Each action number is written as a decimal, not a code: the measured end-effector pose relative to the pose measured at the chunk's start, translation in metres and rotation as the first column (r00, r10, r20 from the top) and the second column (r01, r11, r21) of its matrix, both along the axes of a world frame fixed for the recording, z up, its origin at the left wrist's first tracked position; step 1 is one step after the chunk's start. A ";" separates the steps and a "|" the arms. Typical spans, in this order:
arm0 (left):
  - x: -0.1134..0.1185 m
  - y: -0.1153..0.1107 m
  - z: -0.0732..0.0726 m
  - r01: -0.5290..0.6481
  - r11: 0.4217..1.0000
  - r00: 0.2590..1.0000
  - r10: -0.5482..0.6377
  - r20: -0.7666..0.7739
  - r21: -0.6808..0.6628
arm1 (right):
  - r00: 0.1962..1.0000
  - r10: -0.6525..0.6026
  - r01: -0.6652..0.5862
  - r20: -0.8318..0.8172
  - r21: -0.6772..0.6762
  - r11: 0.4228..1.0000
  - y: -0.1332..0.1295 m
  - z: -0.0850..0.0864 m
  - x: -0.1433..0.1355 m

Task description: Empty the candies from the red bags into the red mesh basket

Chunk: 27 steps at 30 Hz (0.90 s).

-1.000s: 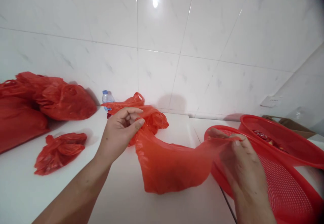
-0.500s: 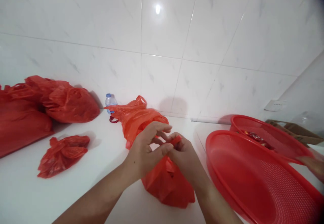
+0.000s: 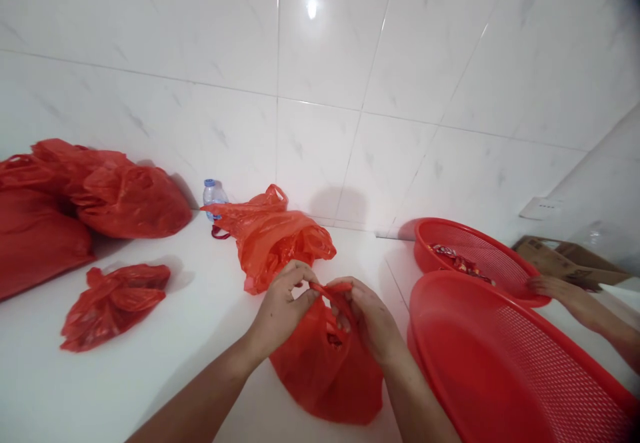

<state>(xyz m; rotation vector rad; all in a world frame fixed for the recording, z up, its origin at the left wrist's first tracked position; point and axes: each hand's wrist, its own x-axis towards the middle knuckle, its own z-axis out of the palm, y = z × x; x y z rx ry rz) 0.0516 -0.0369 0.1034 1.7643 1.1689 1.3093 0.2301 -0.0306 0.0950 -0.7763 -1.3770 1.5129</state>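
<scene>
My left hand [image 3: 284,303] and right hand [image 3: 371,316] pinch the nearest red bag [image 3: 325,386], whose thin plastic could tear if I overpull.

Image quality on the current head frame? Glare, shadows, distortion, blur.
Head view: small bright glare spot on the marbled wall tiles; head view: soft shadow right of the small crumpled red plastic bag; head view: dark top-right corner, near red mesh basket looks wide-angle stretched; head view: contents at the held red plastic bag's opening too soft to identify.
</scene>
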 end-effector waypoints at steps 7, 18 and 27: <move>0.005 -0.004 -0.002 0.202 0.942 0.972 -0.159 0.173 -0.269 | 0.972 -0.116 0.097 0.206 0.098 0.990 -0.001 -0.006 0.005; 0.007 -0.015 -0.004 0.124 0.986 0.983 -0.137 -0.120 -0.113 | 0.963 -0.185 0.166 0.196 0.108 0.980 -0.004 -0.012 0.009; -0.024 -0.038 0.001 0.263 0.965 0.944 -0.256 -0.207 0.005 | 0.913 -0.404 0.407 0.059 -0.038 0.913 -0.012 -0.020 0.029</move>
